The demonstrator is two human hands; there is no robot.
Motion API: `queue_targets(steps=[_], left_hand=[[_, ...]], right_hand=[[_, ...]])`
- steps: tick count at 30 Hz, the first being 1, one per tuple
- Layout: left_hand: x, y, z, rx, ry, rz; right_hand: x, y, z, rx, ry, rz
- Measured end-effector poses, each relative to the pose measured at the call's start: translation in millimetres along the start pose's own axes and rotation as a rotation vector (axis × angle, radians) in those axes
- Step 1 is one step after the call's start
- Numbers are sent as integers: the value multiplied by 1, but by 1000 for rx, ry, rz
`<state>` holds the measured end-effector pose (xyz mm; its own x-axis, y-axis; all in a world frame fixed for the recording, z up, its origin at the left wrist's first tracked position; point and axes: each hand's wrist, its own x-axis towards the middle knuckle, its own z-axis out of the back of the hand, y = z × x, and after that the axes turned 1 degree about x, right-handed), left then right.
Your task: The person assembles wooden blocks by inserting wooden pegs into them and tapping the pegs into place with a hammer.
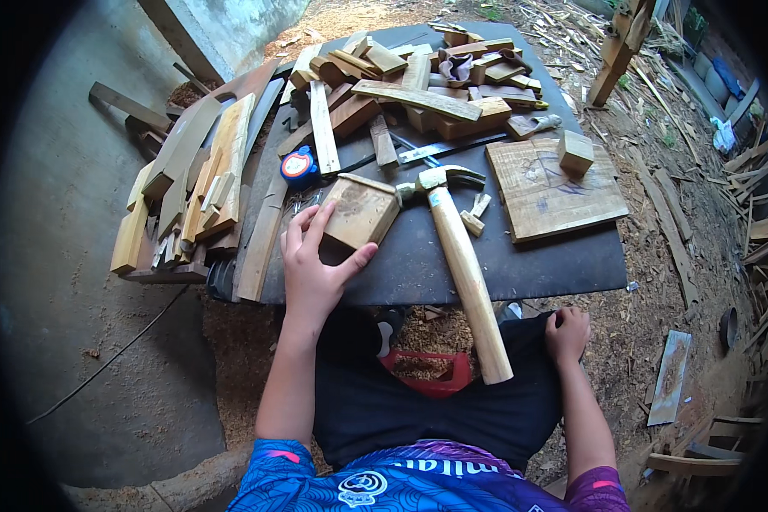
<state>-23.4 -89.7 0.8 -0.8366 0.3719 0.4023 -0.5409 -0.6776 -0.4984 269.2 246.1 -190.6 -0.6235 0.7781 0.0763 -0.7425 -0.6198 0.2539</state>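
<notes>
A small wooden box, its top panel facing up, sits tilted on the dark tabletop. My left hand grips it from the near left, fingers along its left side and thumb at its near right edge. Against the box's right side rests the head of a claw hammer; its pale wooden handle sticks out over the table's near edge. My right hand lies on my right knee with its fingers curled in, and nothing shows in it. Right of the hammer head lie small wood pieces.
A blue tape measure stands left of the box. Wood offcuts are heaped across the table's far side. At right, a square board carries a small wooden block. More planks lean at left. A red stool shows beneath me.
</notes>
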Motion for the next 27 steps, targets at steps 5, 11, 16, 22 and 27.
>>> queue_targets(steps=[5,11,16,22,27], left_hand=[[-4,-8,0,41,-6,7],[-6,-5,-10,44,-45,-25],[-6,-1,-14,89,-79,-72],[-9,-4,-20,192,-330,-42],[-40,-51,-8,-201,-111,-350]], right_hand=[[-1,-2,-1,1,-15,-2],[0,-6,-5,36,-50,19],[1,1,-2,46,-62,10],[2,1,1,80,-47,-18],[0,-2,-3,94,-74,-3]])
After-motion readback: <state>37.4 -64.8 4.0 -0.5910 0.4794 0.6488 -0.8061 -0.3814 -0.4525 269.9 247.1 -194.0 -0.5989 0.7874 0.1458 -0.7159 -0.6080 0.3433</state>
